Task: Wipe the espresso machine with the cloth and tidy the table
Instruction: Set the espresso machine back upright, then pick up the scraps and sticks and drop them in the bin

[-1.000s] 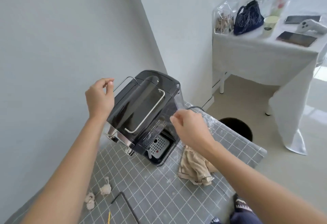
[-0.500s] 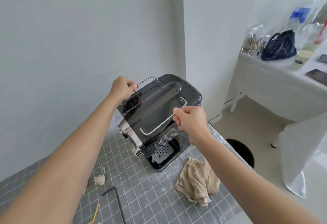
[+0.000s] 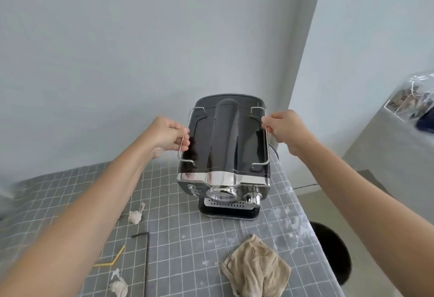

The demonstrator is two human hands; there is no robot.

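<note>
Grey grid-patterned tablecloth (image 3: 187, 249) under us, our left hand (image 3: 168, 135) and right hand (image 3: 285, 127) clamp the black-and-chrome espresso machine's (image 3: 225, 155) 2 wire rails, probably to square it; crumpled beige cloth (image 3: 256, 271) waits nearby.

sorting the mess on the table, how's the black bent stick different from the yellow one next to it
The black bent stick is dark, while the yellow bent stick is bright. The black one looks longer and thicker, with a long leg running toward the near table edge and a short bend at its far end; the yellow one looks shorter and thinner and kinks near its middle. Both lie loose on the grey checked tablecloth, apart from each other and untouched by either hand.
</note>
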